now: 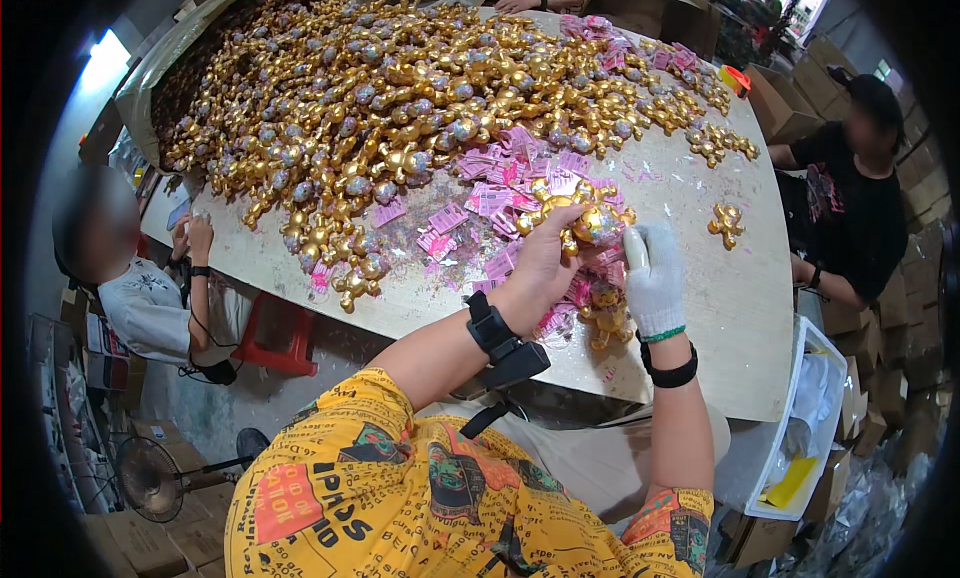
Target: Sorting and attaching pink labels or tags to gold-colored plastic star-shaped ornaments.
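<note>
My left hand [547, 258] is bare and closed around a shiny gold bear figurine [598, 223] with a speckled silvery part, held above the table. My right hand [655, 283], in a white knit glove with a green cuff edge, has its fingers drawn together at the figurine's right side. Whatever is between those fingers is too small to make out. Below my hands another gold bear figurine [607, 318] lies near the table's front edge. Small pink printed cards [490, 200] are scattered just beyond my left hand.
A large heap of gold figurines [370, 98] covers the far and left table [720, 328]. One lone figurine [726, 224] lies at right. An orange tape roll [735, 80] sits at the far right edge. Co-workers sit left, right and across. A white bin [800, 428] stands lower right.
</note>
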`<state>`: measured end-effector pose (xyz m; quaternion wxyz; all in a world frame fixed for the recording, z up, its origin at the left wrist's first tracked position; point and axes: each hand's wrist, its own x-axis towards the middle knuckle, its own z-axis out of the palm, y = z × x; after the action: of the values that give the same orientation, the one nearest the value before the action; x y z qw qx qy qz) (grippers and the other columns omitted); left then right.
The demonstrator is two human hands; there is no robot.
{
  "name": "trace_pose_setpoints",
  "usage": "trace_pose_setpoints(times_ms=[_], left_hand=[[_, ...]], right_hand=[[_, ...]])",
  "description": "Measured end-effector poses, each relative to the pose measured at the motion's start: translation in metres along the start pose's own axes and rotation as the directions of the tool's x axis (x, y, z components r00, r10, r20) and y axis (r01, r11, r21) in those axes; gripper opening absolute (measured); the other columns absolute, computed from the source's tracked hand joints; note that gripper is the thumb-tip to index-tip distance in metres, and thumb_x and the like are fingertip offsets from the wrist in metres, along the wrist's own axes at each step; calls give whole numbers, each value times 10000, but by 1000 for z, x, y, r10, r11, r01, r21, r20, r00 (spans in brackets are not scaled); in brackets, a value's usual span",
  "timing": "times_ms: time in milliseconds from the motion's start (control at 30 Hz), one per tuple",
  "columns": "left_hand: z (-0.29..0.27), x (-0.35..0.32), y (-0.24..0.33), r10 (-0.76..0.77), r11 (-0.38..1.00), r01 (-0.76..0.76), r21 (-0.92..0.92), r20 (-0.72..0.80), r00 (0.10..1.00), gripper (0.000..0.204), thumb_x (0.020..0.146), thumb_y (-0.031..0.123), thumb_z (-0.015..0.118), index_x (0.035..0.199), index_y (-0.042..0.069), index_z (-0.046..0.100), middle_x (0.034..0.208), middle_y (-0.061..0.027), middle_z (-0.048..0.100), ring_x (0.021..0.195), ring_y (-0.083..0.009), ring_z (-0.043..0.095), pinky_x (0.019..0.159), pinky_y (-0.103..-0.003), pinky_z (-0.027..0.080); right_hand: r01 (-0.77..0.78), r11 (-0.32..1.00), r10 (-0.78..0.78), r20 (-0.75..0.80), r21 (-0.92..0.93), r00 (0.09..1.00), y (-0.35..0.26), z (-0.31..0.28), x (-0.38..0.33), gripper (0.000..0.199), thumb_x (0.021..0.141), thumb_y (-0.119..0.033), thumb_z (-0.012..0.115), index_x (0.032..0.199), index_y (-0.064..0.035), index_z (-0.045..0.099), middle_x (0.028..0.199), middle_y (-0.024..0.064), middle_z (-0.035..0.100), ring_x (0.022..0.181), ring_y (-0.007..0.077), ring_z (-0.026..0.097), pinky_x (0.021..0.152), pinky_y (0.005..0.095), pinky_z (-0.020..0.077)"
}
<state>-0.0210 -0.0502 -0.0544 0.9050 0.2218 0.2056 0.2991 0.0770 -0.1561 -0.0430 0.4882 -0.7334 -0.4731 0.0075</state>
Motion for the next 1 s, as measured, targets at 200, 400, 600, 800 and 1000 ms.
trace_pose_setpoints(times_ms=[200, 400, 600, 800, 1000], left_hand=[[-4, 3, 4, -26, 999, 26, -39, -4, 1000, 291, 836, 206, 519, 1036, -5, 503, 1003, -121, 576, 917, -240, 582, 792, -393, 519], [-7, 5, 7, -6, 999, 4, -47, -46, 999, 293, 838, 206, 512, 1038, -7, 504, 1006, -122, 578, 916, -241, 583, 795, -392, 518], [-6, 2, 8, -28, 998, 26, -56, -39, 999, 220, 815, 193, 541, 975, 42, 526, 924, -80, 578, 872, -205, 573, 792, -385, 500], [-4, -1, 6, 27, 999, -27, -25, -1, 1000, 244, 827, 174, 530, 1008, 10, 524, 985, -92, 585, 902, -218, 585, 788, -384, 521], [-4, -1, 6, 72, 992, -72, 103, 11, 997, 212, 818, 186, 584, 962, 30, 568, 925, -67, 601, 863, -182, 594, 776, -375, 525]], right_hand=[[-445, 652, 363, 264, 613, 894, 1, -4, 1, 209, 860, -42, 476, 1040, 39, 546, 980, 113, 583, 840, 173, 584, 706, 293, 494], [-372, 741, 266, 265, 559, 927, 0, -7, 0, 288, 810, 56, 470, 1090, 50, 535, 992, 134, 586, 876, 192, 602, 749, 287, 514], [-368, 817, 298, 221, 444, 929, -5, -10, 0, 197, 820, -29, 527, 991, 44, 591, 824, 86, 611, 727, 156, 613, 597, 253, 513], [-277, 950, 244, 209, 145, 947, 3, -9, 0, 178, 822, -94, 536, 948, -1, 620, 837, 112, 619, 734, 193, 609, 625, 285, 466], [-59, 998, 56, 187, 13, 981, -11, -9, 2, 145, 838, -130, 536, 903, -9, 583, 782, 138, 584, 739, 265, 574, 677, 334, 443]])
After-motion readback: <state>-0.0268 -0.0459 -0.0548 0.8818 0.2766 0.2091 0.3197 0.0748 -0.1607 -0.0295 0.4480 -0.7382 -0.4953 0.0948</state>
